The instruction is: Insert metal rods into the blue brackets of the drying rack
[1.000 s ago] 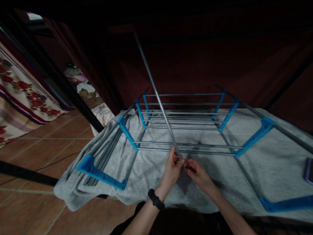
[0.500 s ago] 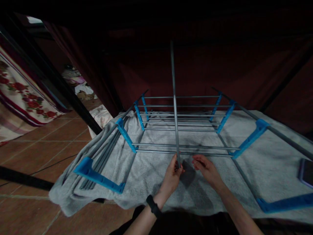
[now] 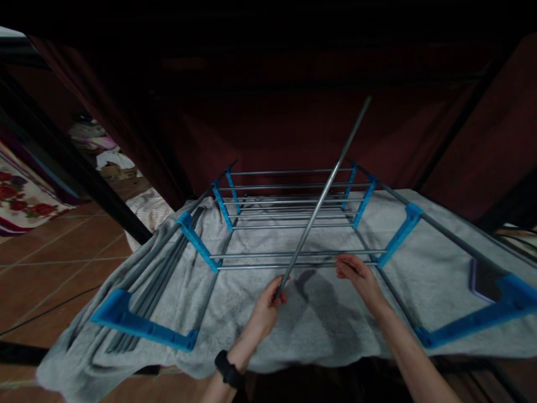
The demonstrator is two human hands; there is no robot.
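Your left hand [image 3: 267, 307] is closed around the lower end of a loose grey rod [image 3: 325, 193], which slants up and to the right above the drying rack [image 3: 260, 254]. Your right hand [image 3: 358, 277] holds nothing, fingers loosely spread, just beside the rack's nearest rails; whether it touches them is unclear. The rack lies flat on a grey towel [image 3: 319, 330], with a phone [image 3: 482, 280] at its right.

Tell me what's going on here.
A person is working on a blue and grey rack that lies flat on a grey towel. The left hand grips the lower end of a loose rod, which slants up to the right over the rack. The right hand is open at the rack's nearest rail. A phone lies on the towel to the right.
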